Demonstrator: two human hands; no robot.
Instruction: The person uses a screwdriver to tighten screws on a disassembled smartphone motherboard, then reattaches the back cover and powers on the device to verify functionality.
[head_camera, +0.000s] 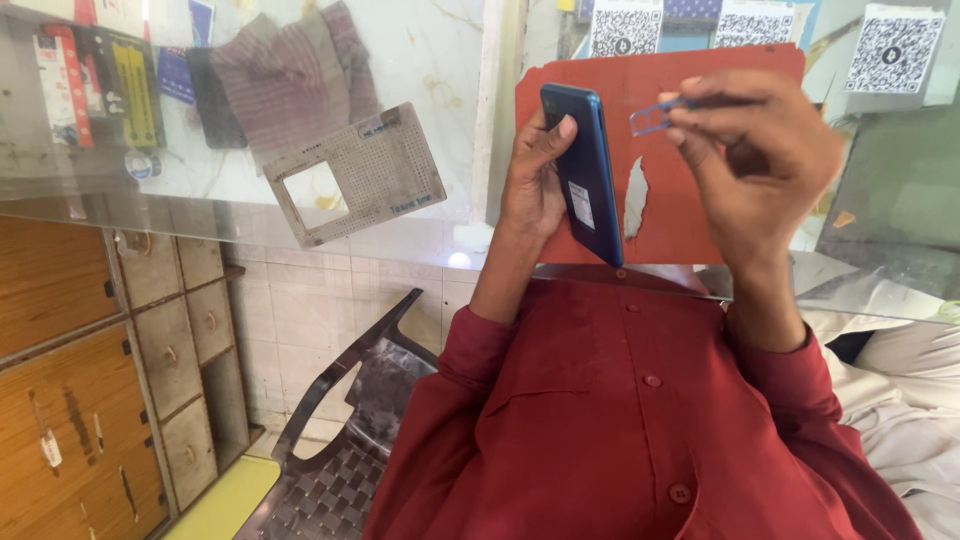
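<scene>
A blue phone (585, 170) is held up on its edge in the left hand (535, 175), with the thumb pressed on its top corner. The phone is kept above a red mat (690, 215) that is laid on the glass counter (420, 70). A small thin tray (652, 118) is pinched between the fingertips (680, 100) of the right hand (760, 160), just beside the phone but not touching it. A torn white spot is seen in the red mat between the two hands. A grey card with a square hole (355, 185) is laid on the counter, well apart to the left. A dark plastic chair (350, 430) is seen below the counter, next to the red sleeves (450, 400).
</scene>
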